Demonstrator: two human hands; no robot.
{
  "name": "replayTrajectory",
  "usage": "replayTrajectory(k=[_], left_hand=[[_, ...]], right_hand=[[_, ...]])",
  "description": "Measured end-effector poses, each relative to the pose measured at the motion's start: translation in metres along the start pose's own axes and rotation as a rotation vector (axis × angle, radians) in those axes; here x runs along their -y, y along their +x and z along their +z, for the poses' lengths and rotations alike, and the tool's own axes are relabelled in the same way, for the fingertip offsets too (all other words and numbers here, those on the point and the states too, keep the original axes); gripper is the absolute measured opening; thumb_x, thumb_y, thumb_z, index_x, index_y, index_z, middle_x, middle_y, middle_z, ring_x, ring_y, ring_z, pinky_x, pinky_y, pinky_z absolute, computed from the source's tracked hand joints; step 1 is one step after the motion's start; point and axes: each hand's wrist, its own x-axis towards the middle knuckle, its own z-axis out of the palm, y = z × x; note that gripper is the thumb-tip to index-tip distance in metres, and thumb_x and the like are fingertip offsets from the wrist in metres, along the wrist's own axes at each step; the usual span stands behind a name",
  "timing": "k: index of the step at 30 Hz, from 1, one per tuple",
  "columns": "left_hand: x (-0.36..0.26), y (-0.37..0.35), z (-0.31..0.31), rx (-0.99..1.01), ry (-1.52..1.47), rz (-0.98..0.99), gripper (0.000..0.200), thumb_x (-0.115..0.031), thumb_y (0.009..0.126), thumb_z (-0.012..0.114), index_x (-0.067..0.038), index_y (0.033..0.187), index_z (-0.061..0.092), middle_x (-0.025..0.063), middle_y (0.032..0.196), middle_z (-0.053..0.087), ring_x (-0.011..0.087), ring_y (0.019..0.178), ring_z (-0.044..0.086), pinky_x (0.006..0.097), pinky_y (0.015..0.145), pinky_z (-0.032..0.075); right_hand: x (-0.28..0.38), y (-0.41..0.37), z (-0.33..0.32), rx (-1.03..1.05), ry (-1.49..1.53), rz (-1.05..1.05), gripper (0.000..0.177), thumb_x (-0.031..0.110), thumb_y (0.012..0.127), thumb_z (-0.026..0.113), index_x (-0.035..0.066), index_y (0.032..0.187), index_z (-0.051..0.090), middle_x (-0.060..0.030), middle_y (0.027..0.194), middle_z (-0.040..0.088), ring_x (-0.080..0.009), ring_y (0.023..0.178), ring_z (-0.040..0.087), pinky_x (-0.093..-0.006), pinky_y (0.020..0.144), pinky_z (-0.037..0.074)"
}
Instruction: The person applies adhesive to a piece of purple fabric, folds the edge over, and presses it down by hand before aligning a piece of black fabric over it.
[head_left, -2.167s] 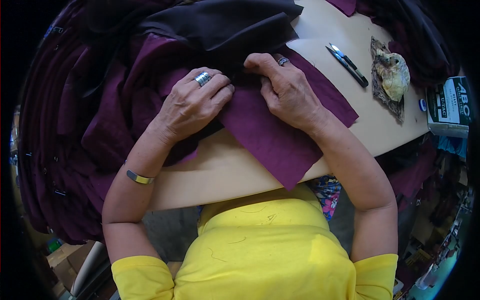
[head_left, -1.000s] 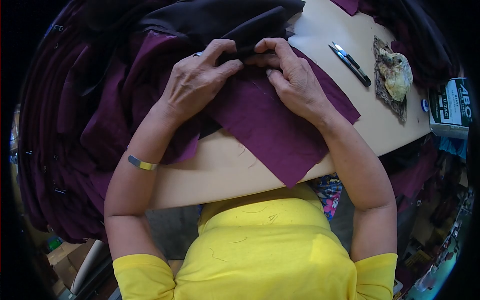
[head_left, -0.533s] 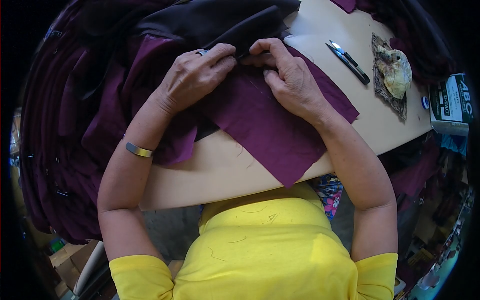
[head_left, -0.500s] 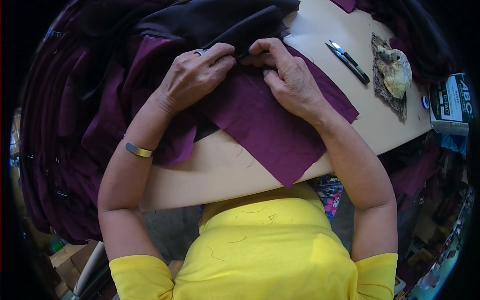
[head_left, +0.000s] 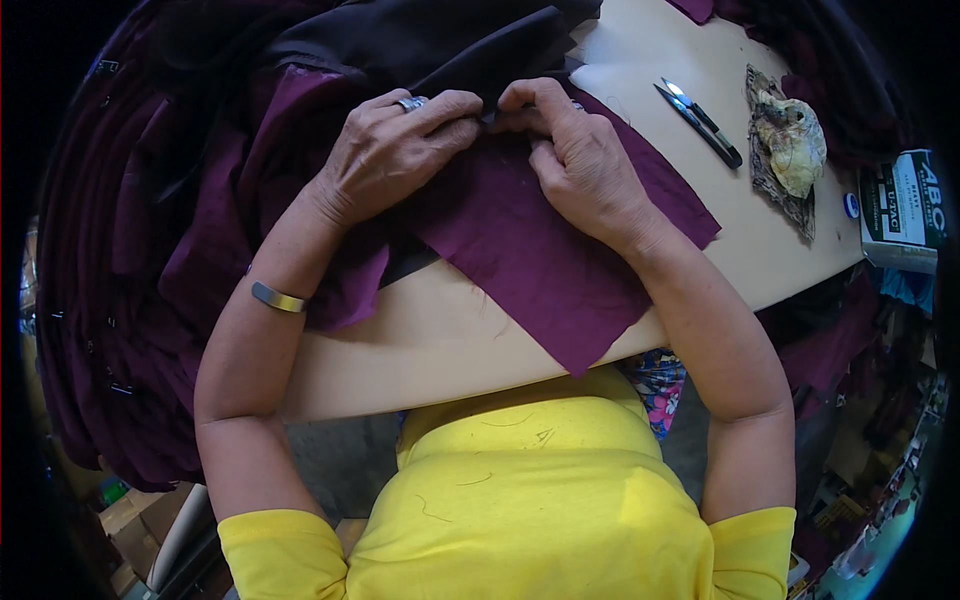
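Both hands meet over purple fabric point(head_left: 560, 250) that lies on the table with one corner hanging over its front edge. My left hand point(head_left: 405, 145) is closed, its fingertips pinching cloth near the seam between the purple fabric and a black fabric point(head_left: 420, 45). Close beside it, my right hand point(head_left: 575, 150) is closed too, with thumb and index finger bent together on the same cloth. The exact spot between the fingertips is mostly hidden by the fingers. Loose threads hang from the purple edge.
Thread snips point(head_left: 700, 122) lie on the table point(head_left: 400, 355) to the right, beside a pale lump on a frayed mat point(head_left: 790, 150). Farther right stands an ABC box point(head_left: 900, 210). A thick heap of purple cloth point(head_left: 110, 280) with pins fills the left side.
My left hand has shifted slightly right, closer to the right hand. The right hand keeps nearly the same place, and the fabric has barely moved.
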Motion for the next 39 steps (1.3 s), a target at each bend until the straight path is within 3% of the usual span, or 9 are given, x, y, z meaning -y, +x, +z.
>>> replayTrajectory(k=[5,15,21,25,28,39], left_hand=[[-0.0022,0.0018,0.0007,-0.04,-0.095,-0.085,0.008,-0.012,0.072,0.064,-0.011,0.08,0.064,-0.0019,0.095,0.061,0.0124,0.065,0.061,0.0253,0.064,0.049],[-0.0015,-0.0007,-0.001,0.0,-0.017,0.007,0.006,-0.009,0.073,0.062,-0.009,0.079,0.064,-0.003,0.101,0.059,0.0102,0.063,0.059,0.0253,0.064,0.05],[-0.0002,-0.0025,-0.0015,-0.027,0.004,0.098,0.011,-0.009,0.071,0.062,-0.01,0.082,0.067,-0.002,0.102,0.059,0.0092,0.06,0.057,0.0242,0.064,0.05],[0.0012,-0.0025,-0.0011,0.016,0.068,0.18,0.011,-0.011,0.07,0.064,-0.01,0.081,0.068,-0.0011,0.102,0.058,0.009,0.059,0.056,0.0244,0.064,0.05],[0.0022,-0.0012,-0.0005,0.006,0.084,0.207,0.011,-0.012,0.069,0.065,-0.01,0.08,0.068,-0.0013,0.102,0.058,0.0092,0.059,0.056,0.0253,0.063,0.05],[0.0053,0.001,0.0005,-0.02,-0.058,0.118,0.015,-0.011,0.067,0.066,-0.011,0.083,0.067,-0.0014,0.101,0.061,0.0103,0.065,0.059,0.0249,0.064,0.049]], right_hand=[[0.0002,-0.0015,-0.0003,-0.039,-0.029,-0.071,0.033,-0.01,0.074,0.046,0.005,0.104,0.046,-0.015,0.087,0.065,-0.0315,0.084,0.064,-0.038,0.079,0.05],[0.0005,-0.004,0.0018,-0.019,-0.154,-0.251,0.034,-0.01,0.073,0.048,0.007,0.103,0.048,-0.0125,0.086,0.065,-0.0324,0.08,0.063,-0.0376,0.076,0.05],[0.0034,-0.0013,-0.0046,0.003,0.037,0.038,0.031,-0.009,0.073,0.045,0.004,0.102,0.046,-0.0145,0.087,0.066,-0.0303,0.081,0.065,-0.0346,0.075,0.051],[0.0018,-0.0016,-0.0043,0.0,0.051,0.038,0.031,-0.008,0.074,0.046,0.004,0.102,0.045,-0.0152,0.086,0.066,-0.0308,0.082,0.065,-0.034,0.074,0.051],[0.0019,-0.0031,-0.0016,-0.061,0.003,-0.132,0.032,-0.009,0.072,0.048,0.004,0.1,0.047,-0.0126,0.083,0.065,-0.0299,0.081,0.064,-0.034,0.073,0.051],[0.0028,-0.0083,-0.0008,0.06,-0.207,-0.264,0.033,-0.004,0.066,0.058,0.013,0.094,0.057,-0.0032,0.077,0.06,-0.0214,0.083,0.059,-0.0342,0.075,0.046]])
